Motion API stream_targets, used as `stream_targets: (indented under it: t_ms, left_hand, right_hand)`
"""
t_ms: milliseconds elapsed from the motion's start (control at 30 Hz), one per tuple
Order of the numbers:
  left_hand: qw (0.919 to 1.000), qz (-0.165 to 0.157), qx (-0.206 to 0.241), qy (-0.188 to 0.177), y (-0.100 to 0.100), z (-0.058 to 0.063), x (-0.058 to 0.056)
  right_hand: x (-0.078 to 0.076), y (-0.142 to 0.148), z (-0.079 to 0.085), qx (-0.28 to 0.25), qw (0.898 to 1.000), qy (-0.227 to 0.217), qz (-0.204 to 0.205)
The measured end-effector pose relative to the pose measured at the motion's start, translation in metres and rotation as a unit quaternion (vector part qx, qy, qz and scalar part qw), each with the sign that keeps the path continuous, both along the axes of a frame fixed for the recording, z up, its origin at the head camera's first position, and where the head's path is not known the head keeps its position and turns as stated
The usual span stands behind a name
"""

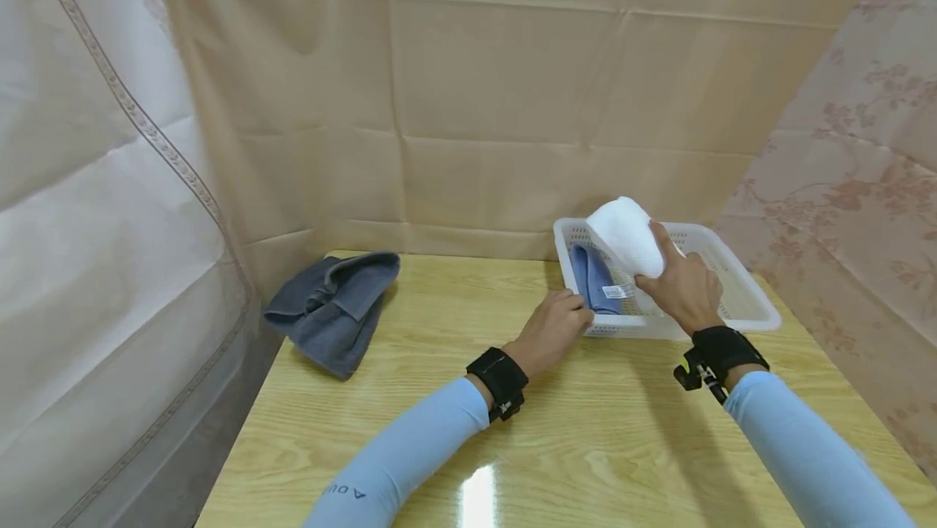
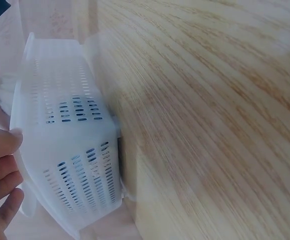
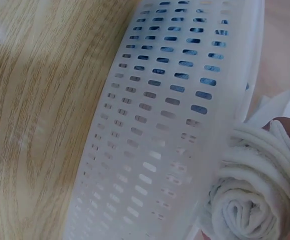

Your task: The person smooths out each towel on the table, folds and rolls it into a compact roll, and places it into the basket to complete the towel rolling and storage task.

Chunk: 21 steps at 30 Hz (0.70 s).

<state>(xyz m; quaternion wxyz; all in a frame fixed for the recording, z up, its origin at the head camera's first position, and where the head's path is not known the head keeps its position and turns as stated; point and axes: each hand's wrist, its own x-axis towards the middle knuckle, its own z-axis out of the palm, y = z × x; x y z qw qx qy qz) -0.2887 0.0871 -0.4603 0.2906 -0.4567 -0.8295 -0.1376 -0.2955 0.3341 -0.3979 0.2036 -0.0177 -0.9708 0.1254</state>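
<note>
My right hand (image 1: 684, 288) grips a white rolled towel (image 1: 625, 239) and holds it over the white plastic basket (image 1: 637, 328). In the right wrist view the coiled end of the roll (image 3: 242, 215) shows beside the basket rim. Inside the basket, against its left end, lies a folded blue towel (image 1: 590, 274); a white tag (image 1: 617, 291) shows beside it. The near left corner of the basket is where my left hand (image 1: 551, 331) holds the rim, with its thumb and fingers (image 2: 5, 172) at the edge in the left wrist view.
A crumpled dark grey towel (image 1: 340, 308) lies at the far left of the wooden table (image 1: 439, 300). Beige cloth (image 1: 468, 105) hangs behind the table, and patterned cloth (image 1: 849, 211) hangs along the right side, close to the basket.
</note>
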Motion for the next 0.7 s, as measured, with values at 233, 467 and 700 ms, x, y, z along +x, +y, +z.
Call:
stream_targets:
  t_ms: [233,467,700]
  left_hand:
    - [0.9999,-0.002,0.001,0.01,0.0,-0.001,0.0]
    - [1.0,0.001,-0.003,0.007,0.001,-0.002,0.001]
    - [0.9999,0.003,0.002,0.012,0.001,-0.003,0.002]
  right_hand:
    - [-0.002,0.007,-0.008,-0.001,1.0,-0.002,-0.004]
    - [-0.004,0.012,-0.014,-0.019,1.0,-0.013,-0.01]
    - [-0.005,0.013,-0.021,-0.024,0.999,-0.021,-0.011]
